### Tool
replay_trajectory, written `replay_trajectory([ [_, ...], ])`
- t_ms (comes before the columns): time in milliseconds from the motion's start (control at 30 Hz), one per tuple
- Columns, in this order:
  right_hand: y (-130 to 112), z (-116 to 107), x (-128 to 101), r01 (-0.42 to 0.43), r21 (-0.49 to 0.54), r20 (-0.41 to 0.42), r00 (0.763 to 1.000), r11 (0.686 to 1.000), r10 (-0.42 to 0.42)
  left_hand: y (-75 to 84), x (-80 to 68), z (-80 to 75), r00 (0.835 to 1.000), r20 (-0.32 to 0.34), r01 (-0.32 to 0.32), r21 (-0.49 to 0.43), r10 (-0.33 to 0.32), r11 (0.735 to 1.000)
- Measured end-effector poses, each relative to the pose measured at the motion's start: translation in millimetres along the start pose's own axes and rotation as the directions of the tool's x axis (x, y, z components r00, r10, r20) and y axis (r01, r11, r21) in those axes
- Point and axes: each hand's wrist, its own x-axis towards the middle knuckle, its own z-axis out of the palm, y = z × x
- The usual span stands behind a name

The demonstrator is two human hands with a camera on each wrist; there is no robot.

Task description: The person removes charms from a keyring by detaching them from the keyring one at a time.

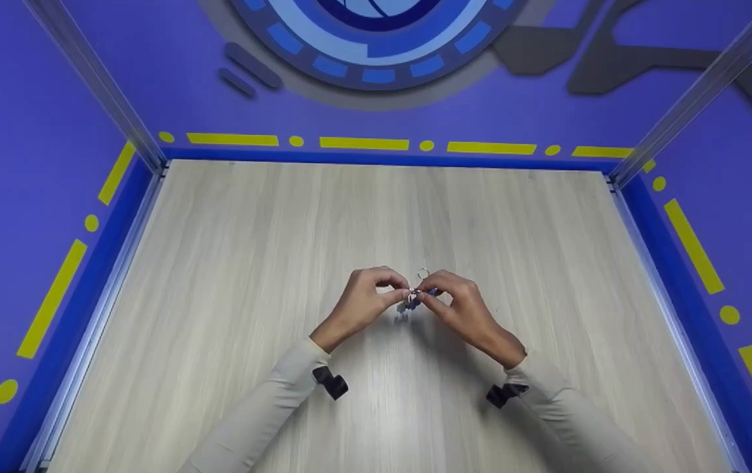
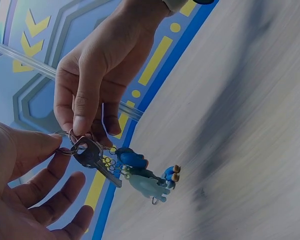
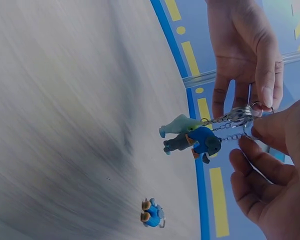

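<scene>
Left hand: your left hand pinches the key ring between thumb and forefinger.
Right hand: your right hand pinches the same ring from the other side.
Keychain: held above the wooden table, with a key and small blue figures dangling.
Loose figure: one lies on the table.

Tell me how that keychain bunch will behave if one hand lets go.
The keychain bunch would likely swing: its charms dangle on thin chains. It looks light, pinched by fingers alone. The small loose charm on the table probably slides easily.
</scene>
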Motion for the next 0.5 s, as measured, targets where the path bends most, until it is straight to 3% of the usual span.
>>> replay_trajectory([
  [267, -1.0, -3.5, 0.3, 0.007, 0.030, -0.046, 0.999, 1.000, -0.005, 0.4, 0.4, 0.7, 1.000, -0.025, -0.001, 0.010, 0.001, 1.000],
  [500, -3.2, -3.4, 1.8, -0.002, 0.031, -0.054, 0.999, 1.000, 0.004, 0.0, 1.3, 0.9, 0.999, -0.007, 0.033, 0.018, -0.033, 0.999],
])
